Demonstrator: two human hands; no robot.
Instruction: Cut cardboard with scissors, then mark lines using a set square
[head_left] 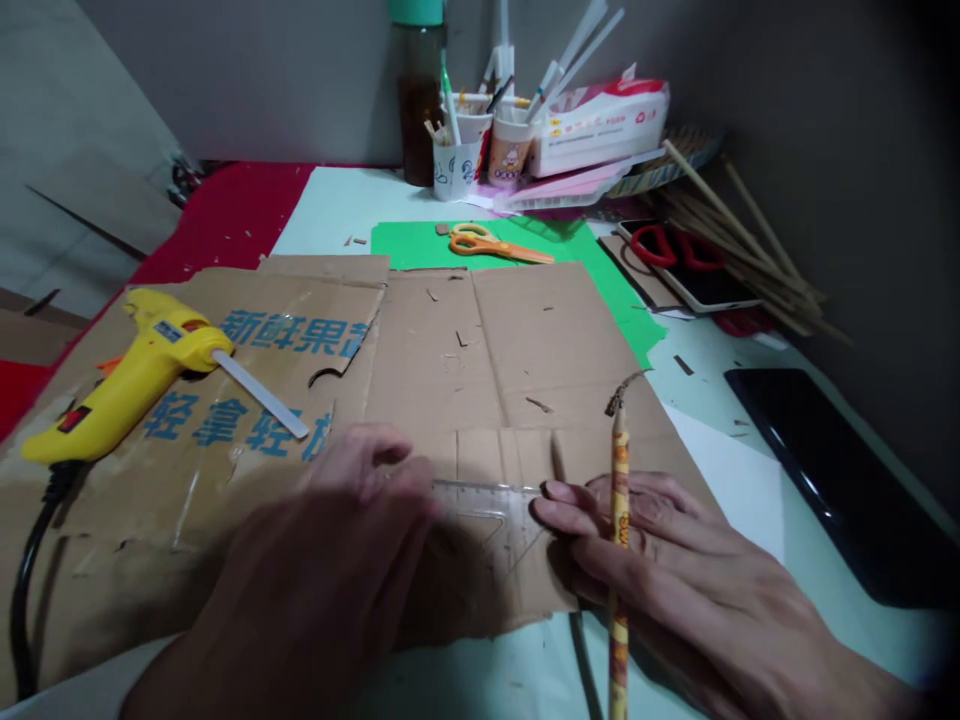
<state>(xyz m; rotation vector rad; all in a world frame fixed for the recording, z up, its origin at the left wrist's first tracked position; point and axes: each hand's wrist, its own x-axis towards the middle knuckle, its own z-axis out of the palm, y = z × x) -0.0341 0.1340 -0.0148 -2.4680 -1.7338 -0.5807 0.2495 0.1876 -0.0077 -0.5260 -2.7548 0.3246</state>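
A clear plastic ruler [491, 492] with triangular cut-outs lies on a brown cardboard sheet [427, 370]. My left hand [330, 560] has its fingers closed at the ruler's left end; its fingertips are partly hidden. At the other end, the thumb and finger of my right hand [675, 575] touch the ruler. A yellow and brown patterned pencil [619, 500] stands nearly upright in the picture, held between the fingers of that right hand. Faint straight lines mark the cardboard just beyond the ruler.
A yellow glue gun [142, 375] rests on printed cardboard at left, its cord running forward. Orange scissors [499, 245] lie on green paper [397, 240]. A black phone [832, 470], wooden sticks [750, 240] and red-handled scissors [660, 246] are at right. Cups [457, 168] and a bottle [420, 100] stand behind.
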